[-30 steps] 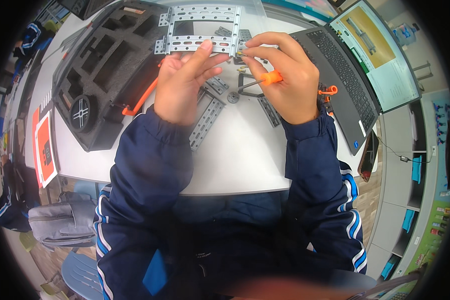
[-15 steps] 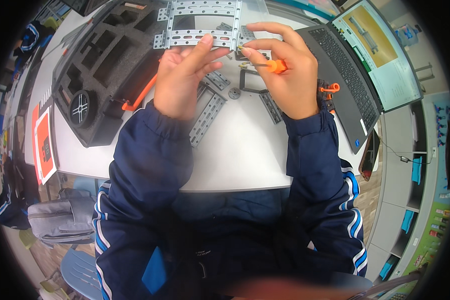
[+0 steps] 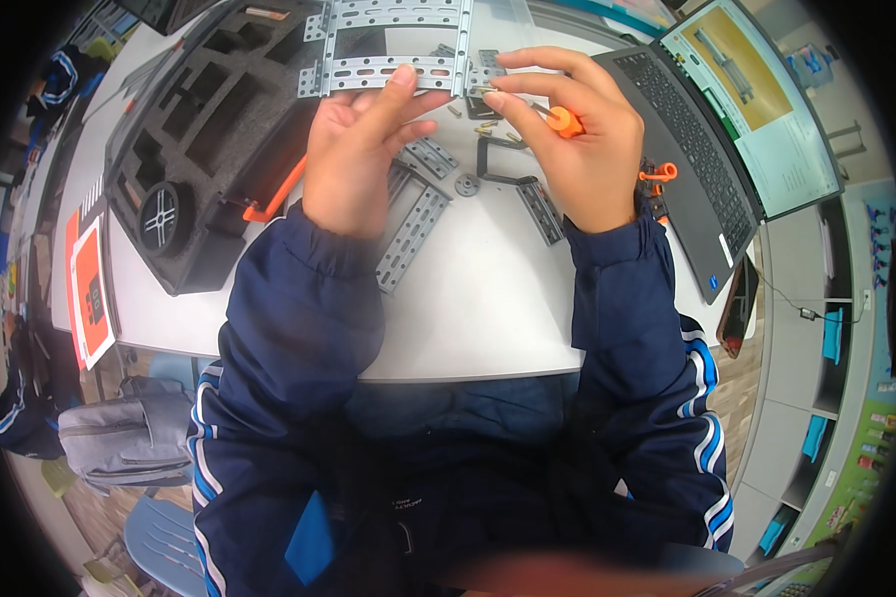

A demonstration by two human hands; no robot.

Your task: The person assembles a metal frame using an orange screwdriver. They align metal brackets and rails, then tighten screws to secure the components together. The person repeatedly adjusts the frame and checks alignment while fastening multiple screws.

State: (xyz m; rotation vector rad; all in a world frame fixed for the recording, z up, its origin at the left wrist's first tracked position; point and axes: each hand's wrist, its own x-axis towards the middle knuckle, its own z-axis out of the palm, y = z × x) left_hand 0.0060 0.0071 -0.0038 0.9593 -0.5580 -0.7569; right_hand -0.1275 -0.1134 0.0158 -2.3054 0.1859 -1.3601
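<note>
A blue chair [image 3: 169,537] stands left, grey cabinets [image 3: 788,368] right, on wood-patterned floor [image 3: 739,378].

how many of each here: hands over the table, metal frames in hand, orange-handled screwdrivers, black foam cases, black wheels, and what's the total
Left hand and right hand: 2
Metal frame in hand: 1
Orange-handled screwdriver: 1
Black foam case: 1
Black wheel: 1
Total: 6

All is being watched from the wearer's head, steeply downward, at close range: left hand [image 3: 353,169] framed at eleven o'clock, right hand [image 3: 589,139] at one, white table [image 3: 478,318] bowed by the fisheye.
</note>
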